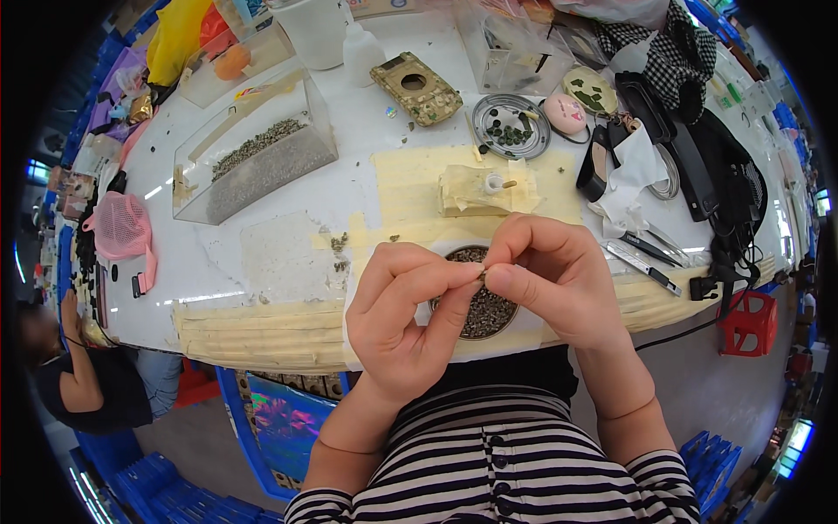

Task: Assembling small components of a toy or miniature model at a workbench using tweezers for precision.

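My left hand (408, 306) and my right hand (556, 278) meet at the fingertips above a round dish (518, 320) filled with small dark grey-brown pieces (485, 313). Both hands are closed in a pinch on one tiny piece (482, 274), too small to name. Just beyond them a taped block (463, 197) carries a small white nozzle-like part (495, 182) with a tan stick poking out. Farther off lies a camouflage-patterned model hull (417, 87) with a round hole. To its right sits a metal dish (511, 127) of dark green bits.
A clear bin (288, 157) of small grey pieces stands at left, near a pink mesh pouch (122, 225). At right lie a utility knife (643, 267), tweezers (668, 243) and a black bag (733, 175). Another person (87, 384) sits at far left. A red stool (748, 323) stands at right.
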Demonstrator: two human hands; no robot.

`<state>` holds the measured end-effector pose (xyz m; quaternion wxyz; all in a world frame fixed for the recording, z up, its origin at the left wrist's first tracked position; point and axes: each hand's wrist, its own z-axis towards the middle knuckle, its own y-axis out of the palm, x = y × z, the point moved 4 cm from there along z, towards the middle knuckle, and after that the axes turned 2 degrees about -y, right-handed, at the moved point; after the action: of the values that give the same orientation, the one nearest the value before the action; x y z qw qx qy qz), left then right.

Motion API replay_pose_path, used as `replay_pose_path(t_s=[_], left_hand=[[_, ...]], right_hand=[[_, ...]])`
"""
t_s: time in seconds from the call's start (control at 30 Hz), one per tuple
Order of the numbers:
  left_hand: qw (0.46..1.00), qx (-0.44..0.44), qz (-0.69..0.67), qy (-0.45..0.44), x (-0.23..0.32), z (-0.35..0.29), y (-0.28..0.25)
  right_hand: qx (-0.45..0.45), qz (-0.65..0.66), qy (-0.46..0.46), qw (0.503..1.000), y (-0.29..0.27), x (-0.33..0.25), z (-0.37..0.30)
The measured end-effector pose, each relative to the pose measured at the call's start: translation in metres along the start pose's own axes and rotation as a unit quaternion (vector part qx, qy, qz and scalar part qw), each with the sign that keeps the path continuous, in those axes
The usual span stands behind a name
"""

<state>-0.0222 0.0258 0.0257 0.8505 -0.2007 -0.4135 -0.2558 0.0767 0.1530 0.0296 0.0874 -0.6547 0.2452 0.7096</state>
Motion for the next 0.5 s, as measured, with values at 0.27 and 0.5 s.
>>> replay_pose_path(t_s=[0.27, 0.5], left_hand=[[0.998, -0.005, 0.052, 0.031, 0.004, 0.000, 0.003], [0.994, 0.007, 0.106, 0.018, 0.003, -0.001, 0.010]], right_hand=[[0.007, -0.036, -0.030, 0.999, -0.004, -0.004, -0.001], [0.079, -0.383, -0.302, 0.870, 0.001, -0.027, -0.011]])
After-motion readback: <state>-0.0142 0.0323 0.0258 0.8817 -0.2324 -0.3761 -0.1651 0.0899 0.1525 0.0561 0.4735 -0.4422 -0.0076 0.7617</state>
